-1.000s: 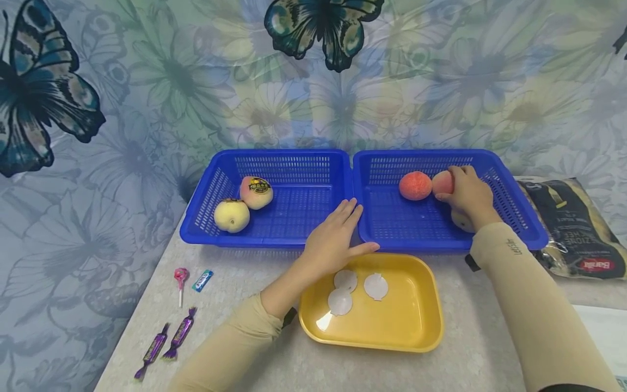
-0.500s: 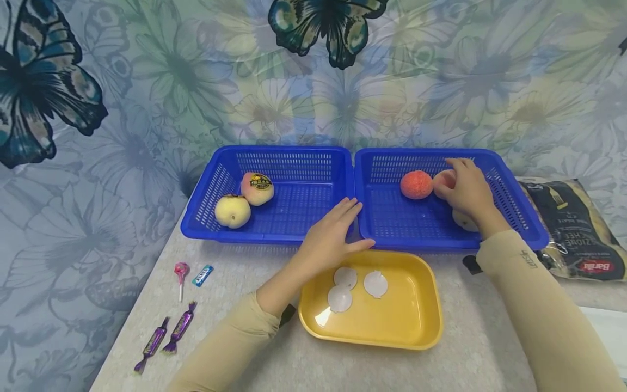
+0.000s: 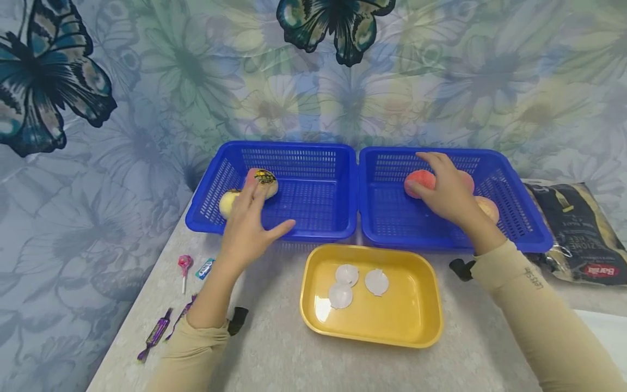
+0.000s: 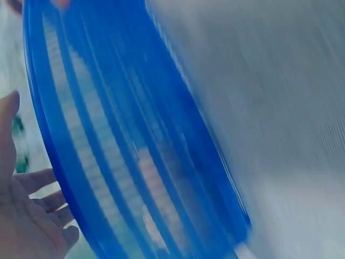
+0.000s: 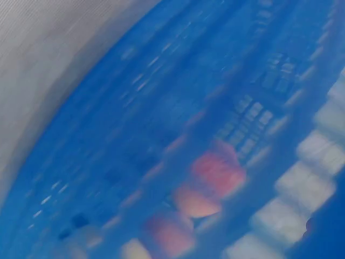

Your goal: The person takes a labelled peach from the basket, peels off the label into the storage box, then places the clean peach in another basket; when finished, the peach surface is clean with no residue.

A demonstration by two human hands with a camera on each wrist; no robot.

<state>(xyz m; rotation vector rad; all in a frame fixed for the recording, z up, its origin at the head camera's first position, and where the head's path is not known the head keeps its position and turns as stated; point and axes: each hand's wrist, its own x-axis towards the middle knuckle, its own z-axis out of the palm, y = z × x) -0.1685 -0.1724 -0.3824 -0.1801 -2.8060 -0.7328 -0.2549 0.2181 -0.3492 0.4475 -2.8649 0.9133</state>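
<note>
Beige sleeves [image 3: 553, 321] (dark lettering [image 3: 534, 278])

Indoor premises, apparently domestic; exact room not determinable. Evidence: a table [image 3: 274, 348] set against a butterfly-and-flower printed sheet [image 3: 313, 98], bearing blue baskets [image 3: 308, 207] of fruit [image 3: 489, 208], wrapped sweets [image 3: 158, 331] and a Barilla bag [image 3: 583, 234].

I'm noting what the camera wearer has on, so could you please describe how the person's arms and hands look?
The left hand and right hand are ungloved. The left sleeve and right sleeve are beige and stop short of the hands; the right one bears small dark lettering that I cannot read surely. A black piece shows beside each sleeve.
</note>
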